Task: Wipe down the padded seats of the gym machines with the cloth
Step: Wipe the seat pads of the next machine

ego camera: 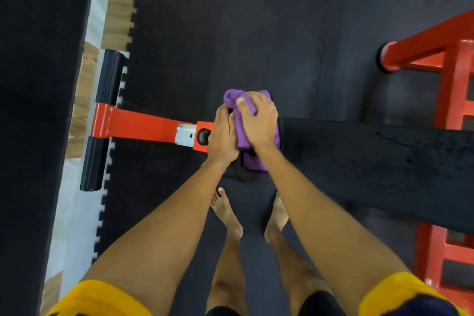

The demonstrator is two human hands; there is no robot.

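1. Two hands of mine meet on the purple terry cloth (243, 136), which is bunched at the narrow end of the long black padded bench seat (372, 156).
2. My right hand (259, 123) lies on top of the cloth. Its thumb is hooked over a bunched fold and its fingers are curled round the fabric, gripping it against the pad.
3. My left hand (223, 136) sits just beside the right, with fairly straight fingers reaching into the cloth's near edge. The tips are hidden, so I cannot tell whether it pinches the fabric or only touches it.
4. One flap of the cloth hangs over the seat's end, below my right wrist.
5. A red steel bar (138, 123) runs out to the left from the seat's end. It carries a round black knob (204, 136) just beside my left hand.
6. Two black ribbed foam rollers (110, 77) sit at the bar's far end, one on each side.
7. A red steel rack (451, 59) stands at the right edge, well apart from my hands.
8. My bare feet (228, 213) stand on the dark rubber floor mat (230, 20), near the seat's end.
9. Yellow sleeves (102, 297) cover my upper arms.
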